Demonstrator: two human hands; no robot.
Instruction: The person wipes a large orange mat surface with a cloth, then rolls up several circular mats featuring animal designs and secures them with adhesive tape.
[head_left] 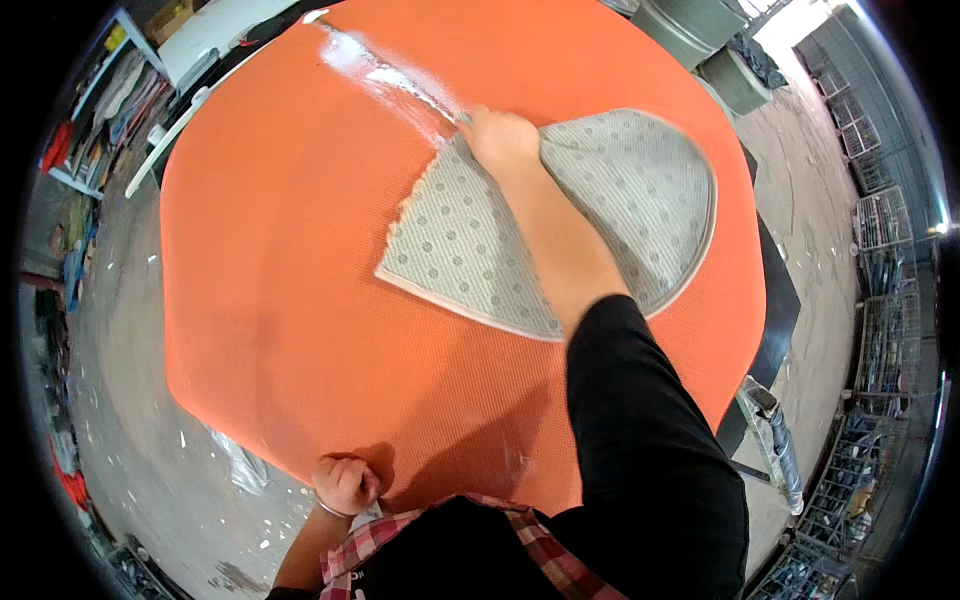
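A rounded mat (470, 225) lies partly folded on the orange fabric-covered table (290, 300), its grey, dotted backing facing up. My right hand (500, 142) reaches out over it and grips its far edge. The mat's left side looks ragged, while a pale binding runs along the near and right edges. Just beyond that hand, a wet-looking white smear (385, 75) stretches toward the table's far left. My left hand (345, 484) is by the near edge with its fingers curled closed; what it holds, if anything, is hidden.
Shelving with stacked textiles (125, 105) stands at the far left. Large greenish drums (690, 30) are behind the table at the far right. Wire cages (870, 465) line the right wall. A metal stand with wrapped material (775, 445) is beside the table's right edge.
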